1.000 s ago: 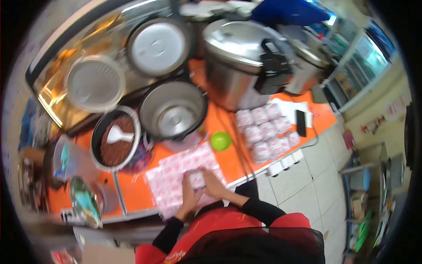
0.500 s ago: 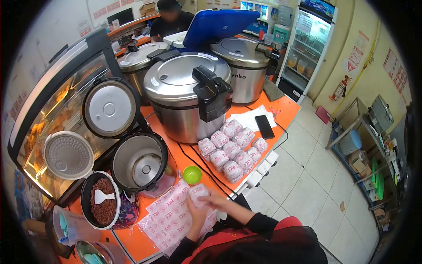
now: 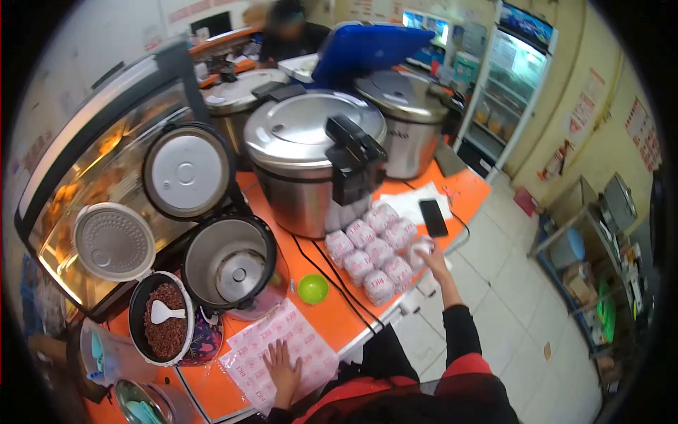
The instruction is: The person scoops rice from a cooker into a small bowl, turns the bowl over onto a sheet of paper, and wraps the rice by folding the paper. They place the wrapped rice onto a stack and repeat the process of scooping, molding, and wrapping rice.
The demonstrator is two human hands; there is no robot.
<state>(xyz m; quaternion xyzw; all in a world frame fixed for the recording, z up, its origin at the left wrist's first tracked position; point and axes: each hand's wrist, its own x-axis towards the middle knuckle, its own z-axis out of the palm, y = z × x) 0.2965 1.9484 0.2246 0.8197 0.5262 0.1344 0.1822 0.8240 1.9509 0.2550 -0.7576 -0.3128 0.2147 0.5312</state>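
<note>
My left hand [image 3: 284, 370] lies flat with fingers spread on a stack of pink-printed wrapping paper [image 3: 265, 332] near the table's front edge. Over at the right side of the pile, my right hand [image 3: 435, 261] has its fingers around a paper-wrapped rice bundle [image 3: 421, 247], partly blurred. Beside it sit several more wrapped rice bundles [image 3: 379, 251], grouped and stacked. A small green bowl [image 3: 313, 289] stands just beyond the paper. To the left, a floral rice cooker [image 3: 205, 335] stands open, with reddish-brown rice [image 3: 167, 336] and a white rice paddle [image 3: 168, 312] inside.
Behind the pile stands a large steel rice cooker [image 3: 289, 201], lid down. An open cooker with an empty pot [image 3: 233, 265] is beside a glass food display [image 3: 106, 184]. A phone [image 3: 433, 218] lies near the right edge; black cables [image 3: 332, 272] cross the table. Another person [image 3: 293, 39] is behind.
My right hand has carried a wrapped rice bundle from above the paper to the right side of the pile. My left hand has let go of it and spread onto the wrapping paper.
</note>
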